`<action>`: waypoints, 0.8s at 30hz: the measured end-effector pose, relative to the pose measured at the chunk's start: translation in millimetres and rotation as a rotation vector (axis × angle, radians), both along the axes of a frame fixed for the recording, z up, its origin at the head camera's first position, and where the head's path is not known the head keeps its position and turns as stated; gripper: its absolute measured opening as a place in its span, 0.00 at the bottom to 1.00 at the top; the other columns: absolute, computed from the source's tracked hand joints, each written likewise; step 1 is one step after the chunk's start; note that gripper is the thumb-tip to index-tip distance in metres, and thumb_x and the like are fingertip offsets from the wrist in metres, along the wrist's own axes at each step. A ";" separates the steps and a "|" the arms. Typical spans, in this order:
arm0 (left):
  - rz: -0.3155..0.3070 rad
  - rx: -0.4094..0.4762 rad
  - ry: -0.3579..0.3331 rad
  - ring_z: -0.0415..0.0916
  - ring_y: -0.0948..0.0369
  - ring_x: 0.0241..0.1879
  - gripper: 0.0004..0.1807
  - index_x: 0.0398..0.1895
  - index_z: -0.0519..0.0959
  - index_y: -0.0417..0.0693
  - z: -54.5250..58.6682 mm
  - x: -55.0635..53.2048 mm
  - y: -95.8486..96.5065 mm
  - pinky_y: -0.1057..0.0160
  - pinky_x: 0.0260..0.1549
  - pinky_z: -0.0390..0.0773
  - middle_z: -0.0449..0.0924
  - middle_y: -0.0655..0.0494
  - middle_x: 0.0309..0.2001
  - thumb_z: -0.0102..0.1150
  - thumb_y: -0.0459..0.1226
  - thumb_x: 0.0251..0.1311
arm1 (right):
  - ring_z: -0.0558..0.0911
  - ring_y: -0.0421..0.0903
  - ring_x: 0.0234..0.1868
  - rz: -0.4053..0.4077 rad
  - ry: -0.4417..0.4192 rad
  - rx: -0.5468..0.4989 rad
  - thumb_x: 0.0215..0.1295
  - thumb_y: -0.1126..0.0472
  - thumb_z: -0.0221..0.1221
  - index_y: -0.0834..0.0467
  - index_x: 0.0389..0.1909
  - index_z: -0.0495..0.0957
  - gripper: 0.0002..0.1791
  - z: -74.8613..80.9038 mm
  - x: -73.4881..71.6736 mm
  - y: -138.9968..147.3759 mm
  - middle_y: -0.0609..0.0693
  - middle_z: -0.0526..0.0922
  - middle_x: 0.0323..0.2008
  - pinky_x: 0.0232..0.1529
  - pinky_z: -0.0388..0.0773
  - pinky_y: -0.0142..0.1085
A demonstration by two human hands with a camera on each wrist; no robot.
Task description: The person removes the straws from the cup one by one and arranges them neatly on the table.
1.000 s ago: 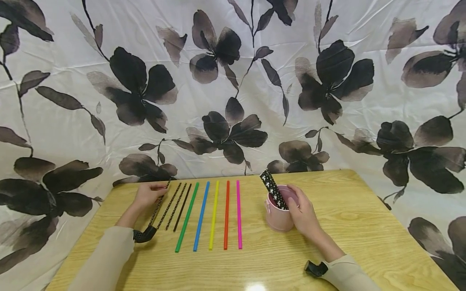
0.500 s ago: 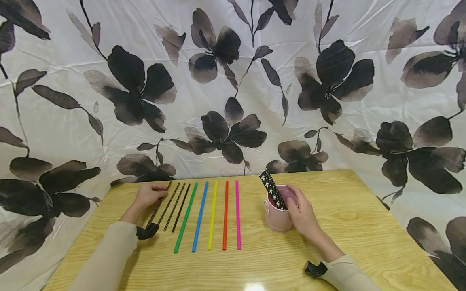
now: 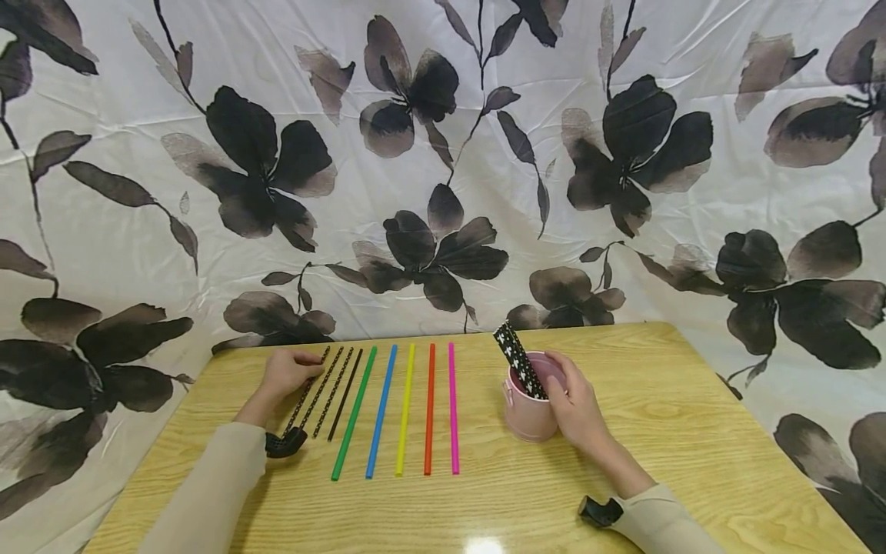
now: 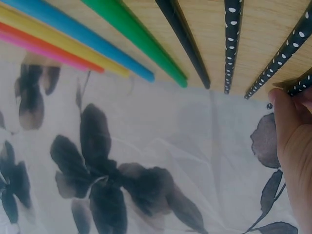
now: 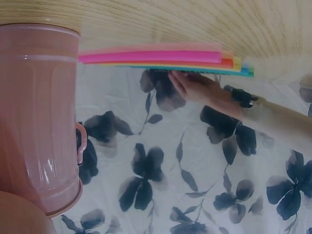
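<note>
In the head view my left hand (image 3: 287, 372) is at the far left of a row of thin rods on the table. Its thumb and fingers pinch the outermost black straw with white dots (image 3: 299, 408); the left wrist view shows the end of this dotted straw (image 4: 301, 85) beside the thumb. My right hand (image 3: 576, 404) holds a small pink bucket (image 3: 529, 419) by its right side, thumb at the rim. A flat black strip with a white pattern (image 3: 519, 360) leans out of the bucket towards the left. Its lower end is hidden inside.
Right of the held straw lie two more dotted straws, a plain black one (image 3: 345, 394), then green (image 3: 355, 414), blue (image 3: 382, 412), yellow (image 3: 406, 408), red (image 3: 431, 408) and pink straws (image 3: 454, 408). A flower-printed cloth (image 3: 443, 169) hangs behind the wooden table (image 3: 526, 508).
My left hand has shifted slightly right, and the leftmost dotted straw now lies closer alongside its neighbour. My right hand and the bucket have stayed in place.
</note>
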State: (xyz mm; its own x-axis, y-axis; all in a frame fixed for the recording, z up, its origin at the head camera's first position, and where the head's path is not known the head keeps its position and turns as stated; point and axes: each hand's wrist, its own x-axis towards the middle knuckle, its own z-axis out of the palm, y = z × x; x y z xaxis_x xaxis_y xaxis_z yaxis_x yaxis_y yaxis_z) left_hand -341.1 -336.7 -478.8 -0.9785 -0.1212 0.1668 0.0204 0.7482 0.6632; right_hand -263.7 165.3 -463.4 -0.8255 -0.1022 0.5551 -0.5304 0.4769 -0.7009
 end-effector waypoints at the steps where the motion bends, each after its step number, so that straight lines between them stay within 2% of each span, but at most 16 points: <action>1: 0.003 -0.003 0.001 0.75 0.58 0.27 0.13 0.36 0.82 0.43 -0.2 0.0 0.1 0.63 0.23 0.75 0.81 0.49 0.32 0.65 0.39 0.46 | 0.67 0.50 0.55 -0.001 -0.002 -0.001 0.63 0.62 0.46 0.58 0.58 0.64 0.21 -0.1 0.1 0.0 0.53 0.70 0.53 0.53 0.63 0.49; 9: -0.014 0.036 0.008 0.76 0.58 0.27 0.14 0.36 0.82 0.41 -5.7 -1.4 -0.7 0.63 0.23 0.77 0.81 0.50 0.30 0.65 0.39 0.47 | 0.67 0.49 0.56 -0.005 0.002 0.001 0.63 0.63 0.46 0.59 0.58 0.63 0.21 -0.6 0.2 0.8 0.53 0.70 0.53 0.54 0.62 0.48; 16: 0.001 -0.004 0.034 0.76 0.58 0.29 0.12 0.35 0.83 0.44 -7.1 -1.7 -0.7 0.61 0.27 0.76 0.81 0.53 0.29 0.65 0.40 0.46 | 0.66 0.49 0.56 0.001 0.003 -0.008 0.63 0.63 0.46 0.59 0.58 0.64 0.21 0.0 0.4 0.3 0.52 0.70 0.53 0.54 0.62 0.48; 24: -0.007 0.018 0.024 0.76 0.60 0.25 0.12 0.35 0.82 0.43 -6.3 0.2 1.2 0.64 0.21 0.76 0.81 0.52 0.29 0.64 0.40 0.47 | 0.67 0.50 0.56 0.005 0.005 -0.020 0.63 0.65 0.46 0.58 0.58 0.64 0.21 2.4 2.3 -2.2 0.53 0.70 0.53 0.54 0.62 0.49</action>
State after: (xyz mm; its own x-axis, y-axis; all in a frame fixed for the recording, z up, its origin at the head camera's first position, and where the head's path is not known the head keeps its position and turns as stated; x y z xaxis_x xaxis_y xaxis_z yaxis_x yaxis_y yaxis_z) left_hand -340.9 -335.5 -485.2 -0.9752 -0.1172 0.1876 0.0417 0.7356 0.6761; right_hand -261.4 163.1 -461.0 -0.8222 -0.0952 0.5612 -0.5363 0.4600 -0.7076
